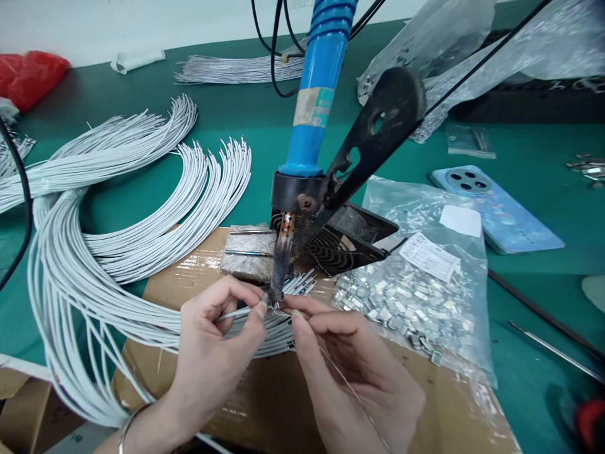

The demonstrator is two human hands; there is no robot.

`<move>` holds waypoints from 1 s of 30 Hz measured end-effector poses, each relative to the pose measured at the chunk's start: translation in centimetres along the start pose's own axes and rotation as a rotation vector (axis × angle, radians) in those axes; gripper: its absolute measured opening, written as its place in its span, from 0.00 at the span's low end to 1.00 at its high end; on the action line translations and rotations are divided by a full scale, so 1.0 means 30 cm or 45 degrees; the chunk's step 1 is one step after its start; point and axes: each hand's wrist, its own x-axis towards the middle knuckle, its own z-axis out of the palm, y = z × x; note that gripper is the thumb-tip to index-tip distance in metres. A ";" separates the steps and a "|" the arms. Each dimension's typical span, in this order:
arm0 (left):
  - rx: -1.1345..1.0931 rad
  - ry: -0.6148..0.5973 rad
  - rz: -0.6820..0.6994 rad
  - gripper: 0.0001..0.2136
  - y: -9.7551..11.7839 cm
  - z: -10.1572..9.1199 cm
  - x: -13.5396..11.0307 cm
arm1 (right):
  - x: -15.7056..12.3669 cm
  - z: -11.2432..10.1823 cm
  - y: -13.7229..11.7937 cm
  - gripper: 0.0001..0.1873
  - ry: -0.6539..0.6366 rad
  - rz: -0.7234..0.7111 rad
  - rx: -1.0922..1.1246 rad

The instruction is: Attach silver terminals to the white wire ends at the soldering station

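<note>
My left hand (215,343) pinches a thin white wire (236,313) between thumb and fingers, with the wire's end at the tip of a soldering iron (282,265). The iron has a blue handle (317,94) and hangs tip-down in a black stand (373,135). My right hand (352,366) is closed on a fine strand of solder wire (345,384), holding its end against the same tip. Both hands rest over a cardboard box (198,265) wrapped in tape.
Bundles of curved white wires (142,221) lie left on the green table (529,208). A plastic bag of small metal pieces (416,302) lies right. A blue phone (496,211), a small fan (340,249), a sponge block (248,252) and a red bag (33,72) are around.
</note>
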 end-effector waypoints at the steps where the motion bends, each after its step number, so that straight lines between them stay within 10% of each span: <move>1: 0.005 -0.002 -0.008 0.05 0.001 0.001 0.000 | 0.000 0.000 0.000 0.09 -0.002 -0.003 -0.001; 30: 0.000 0.009 -0.001 0.06 -0.009 0.005 -0.008 | 0.002 -0.004 0.000 0.09 0.013 -0.016 -0.023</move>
